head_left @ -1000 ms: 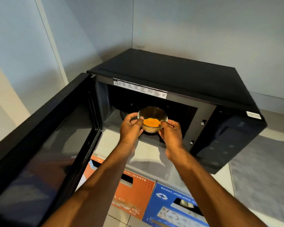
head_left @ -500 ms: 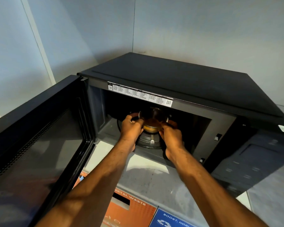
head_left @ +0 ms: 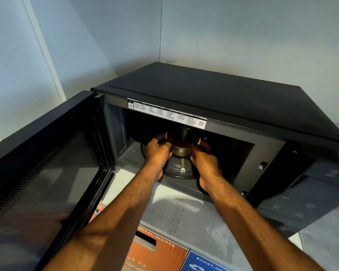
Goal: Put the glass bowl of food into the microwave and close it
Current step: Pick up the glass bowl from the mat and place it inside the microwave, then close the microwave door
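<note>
Both hands (head_left: 181, 157) grip glass bowl (head_left: 181, 140) over turntable (head_left: 181, 169) inside open microwave (head_left: 213, 98)

Microwave mouth is pretty crowded

Both hands and the glass bowl (head_left: 181, 142) fill the cavity's middle above the turntable (head_left: 181, 170); open door (head_left: 47, 163) walls off 9 o'clock, control panel (head_left: 305, 194) blocks 3 o'clock.
</note>
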`<state>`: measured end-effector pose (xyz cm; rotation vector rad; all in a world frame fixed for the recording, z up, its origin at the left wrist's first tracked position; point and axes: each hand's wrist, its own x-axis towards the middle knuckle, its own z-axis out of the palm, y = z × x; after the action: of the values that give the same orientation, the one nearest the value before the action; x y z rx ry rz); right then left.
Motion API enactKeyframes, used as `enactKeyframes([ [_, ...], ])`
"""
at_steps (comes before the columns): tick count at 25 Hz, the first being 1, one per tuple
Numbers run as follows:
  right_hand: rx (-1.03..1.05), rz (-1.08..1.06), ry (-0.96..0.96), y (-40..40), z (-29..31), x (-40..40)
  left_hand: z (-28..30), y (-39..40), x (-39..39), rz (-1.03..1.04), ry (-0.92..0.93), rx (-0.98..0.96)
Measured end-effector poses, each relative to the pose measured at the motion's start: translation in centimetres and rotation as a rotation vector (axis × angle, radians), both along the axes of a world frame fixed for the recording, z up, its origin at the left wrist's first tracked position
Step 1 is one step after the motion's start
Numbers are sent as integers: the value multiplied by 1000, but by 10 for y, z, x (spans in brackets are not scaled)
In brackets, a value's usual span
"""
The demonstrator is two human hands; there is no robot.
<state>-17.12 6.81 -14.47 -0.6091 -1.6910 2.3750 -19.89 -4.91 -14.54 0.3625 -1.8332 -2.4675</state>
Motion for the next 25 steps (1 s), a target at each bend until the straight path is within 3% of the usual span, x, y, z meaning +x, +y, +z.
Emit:
enactKeyframes([
  [10, 132, 34, -50, 2, -8, 50, 7, -23, 55, -15, -116, -217],
  [17, 137, 48, -196, -8, 3, 148, 36, -48, 155, 21, -190, -424],
  [19, 111, 55, -209, -11, 60, 233, 96, -66, 233, -16, -197, -468],
  [21, 197, 106, -192, -6, 60, 253, 95, -68, 250, -48, -176, -479],
  [25, 412, 85, -75, 12, 83, 290, 118, -85, 283, -48, 61, -957],
])
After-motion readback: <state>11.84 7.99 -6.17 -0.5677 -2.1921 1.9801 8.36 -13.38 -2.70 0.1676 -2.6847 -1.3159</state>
